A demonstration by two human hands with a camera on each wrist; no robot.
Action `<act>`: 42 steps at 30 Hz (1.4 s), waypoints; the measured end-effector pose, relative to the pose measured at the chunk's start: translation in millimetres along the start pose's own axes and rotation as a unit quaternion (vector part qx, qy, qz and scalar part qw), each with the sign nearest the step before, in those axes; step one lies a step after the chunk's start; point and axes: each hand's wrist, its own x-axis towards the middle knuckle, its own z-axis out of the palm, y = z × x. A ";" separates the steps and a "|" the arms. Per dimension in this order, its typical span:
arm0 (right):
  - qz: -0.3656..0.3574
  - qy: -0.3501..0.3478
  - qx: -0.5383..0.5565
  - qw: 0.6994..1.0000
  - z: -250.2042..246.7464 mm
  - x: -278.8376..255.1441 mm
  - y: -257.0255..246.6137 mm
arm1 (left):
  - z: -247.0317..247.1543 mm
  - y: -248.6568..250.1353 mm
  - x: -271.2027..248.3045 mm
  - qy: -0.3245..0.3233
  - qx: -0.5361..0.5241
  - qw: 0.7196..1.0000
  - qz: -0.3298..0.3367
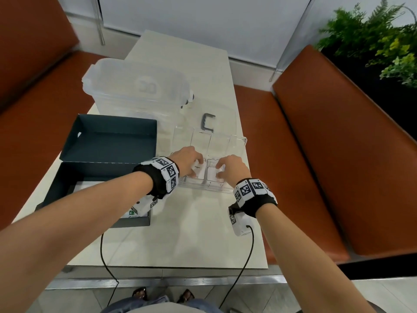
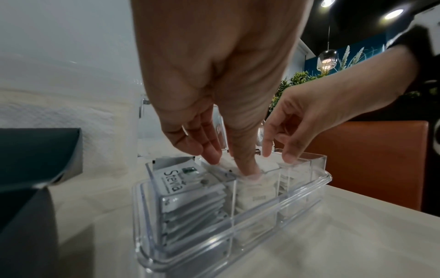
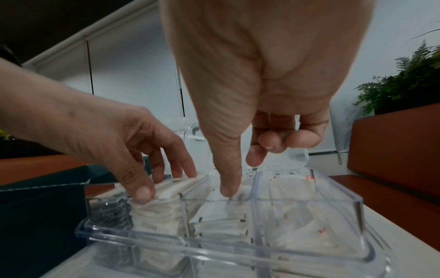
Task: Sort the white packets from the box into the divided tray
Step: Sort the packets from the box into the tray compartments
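Observation:
The clear divided tray (image 1: 203, 188) lies mid-table with its lid swung back. My left hand (image 1: 197, 169) pinches a stack of white sugar packets (image 1: 198, 172) in the second compartment, thumb in front and fingers (image 2: 209, 152) behind. My right hand (image 1: 217, 171) reaches into the third compartment. Its thumb (image 3: 228, 188) presses the near side of the white packets (image 3: 221, 212) there, and the forefinger is at the far side. Stevia packets (image 2: 176, 186) fill the leftmost compartment. The dark box (image 1: 67, 184) stands open at the left, a few packets (image 1: 135, 213) showing under my left wrist.
A large clear plastic container (image 1: 135, 86) stands behind the box. A grey clip (image 1: 208, 123) lies beyond the tray's lid. Orange benches (image 1: 327, 154) flank the table, and a plant (image 1: 383, 37) is at the far right. The front table edge is near my body.

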 end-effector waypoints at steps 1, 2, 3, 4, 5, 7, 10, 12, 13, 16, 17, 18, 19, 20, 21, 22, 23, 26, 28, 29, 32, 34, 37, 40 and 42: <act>-0.003 0.009 0.000 1.000 -1.6 -0.2 -1.7 | 0.4 -0.8 0.3 0.000 -0.003 1.000 0.000; -0.007 0.018 0.004 1.000 -3.9 -0.5 -4.1 | 0.7 -1.9 0.1 0.003 -0.009 1.000 0.000; -0.009 0.027 0.013 1.000 -7.0 -0.9 -7.1 | 0.9 -2.5 -0.6 0.009 -0.018 1.000 -0.001; -0.012 0.035 0.023 0.999 -10.8 -1.3 -10.7 | 0.7 -3.2 -2.0 0.020 -0.026 0.999 -0.001; -0.017 0.043 0.033 0.998 -14.8 -1.4 -14.9 | -0.3 -4.0 -3.8 0.034 -0.031 0.999 0.000; -0.032 0.058 0.057 0.996 -22.5 -1.9 -25.5 | -5.6 -5.9 -9.3 0.056 -0.038 0.998 0.001; -0.071 0.075 0.091 0.990 -31.4 -3.6 -48.1 | -22.4 -10.7 -23.8 0.075 -0.062 0.995 0.009; -0.103 0.072 0.105 0.986 -36.3 -6.0 -66.7 | -37.8 -18.3 -37.8 0.085 -0.071 0.994 0.016; -0.119 0.064 0.108 0.985 -38.6 -7.3 -76.8 | -46.2 -24.0 -46.1 0.092 -0.072 0.993 0.017; -0.173 0.034 0.109 0.978 -42.8 -10.5 -107.7 | -69.5 -48.4 -76.5 0.122 -0.072 0.990 0.006; -0.193 0.023 0.111 0.975 -42.4 -11.6 -118.3 | -75.1 -59.0 -88.3 0.133 -0.070 0.989 -0.001; -0.213 0.010 0.110 0.971 -40.7 -12.6 -129.2 | -78.8 -70.1 -100.1 0.140 -0.074 0.987 -0.011; -0.231 -0.004 0.109 0.967 -37.5 -14.0 -140.5 | -80.6 -82.0 -112.5 0.147 -0.080 0.986 -0.024; -0.248 -0.023 0.107 0.963 -32.8 -15.5 -152.2 | -80.8 -93.8 -124.8 0.150 -0.086 0.984 -0.040; -0.262 -0.043 0.104 0.958 -26.4 -17.4 -163.7 | -79.0 -105.4 -137.0 0.152 -0.089 0.983 -0.058; -0.274 -0.063 0.095 0.955 -19.4 -19.3 -174.7 | -76.0 -116.5 -148.3 0.151 -0.091 0.981 -0.077; -0.284 -0.084 0.079 0.952 -11.1 -21.5 -185.2 | -71.5 -127.0 -159.0 0.150 -0.091 0.980 -0.097; -0.307 -0.146 0.024 0.940 17.4 -28.5 -214.8 | -51.8 -155.0 -188.7 0.160 -0.093 0.971 -0.150; -0.315 -0.183 -0.022 0.931 38.1 -31.6 -228.7 | -36.4 -169.4 -204.5 0.173 -0.094 0.963 -0.186; -0.313 -0.202 -0.053 0.926 48.6 -32.3 -232.9 | -28.6 -175.3 -211.0 0.181 -0.090 0.957 -0.209; -0.284 -0.251 -0.142 0.915 75.3 -31.1 -231.0 | -8.4 -189.0 -223.4 0.208 -0.097 0.932 -0.280; -0.273 -0.264 -0.214 0.900 86.9 -30.4 -221.2 | 1.1 -194.6 -227.2 0.204 -0.142 0.918 -0.310; -0.270 -0.267 -0.259 0.888 97.5 -30.3 -208.2 | 7.7 -198.2 -226.7 0.176 -0.200 0.910 -0.317; -0.266 -0.266 -0.251 0.892 102.0 -33.3 -203.8 | 7.8 -197.4 -224.3 0.172 -0.200 0.909 -0.322; -0.265 -0.269 -0.240 0.895 102.2 -35.7 -202.8 | 7.1 -197.2 -223.5 0.169 -0.194 0.910 -0.327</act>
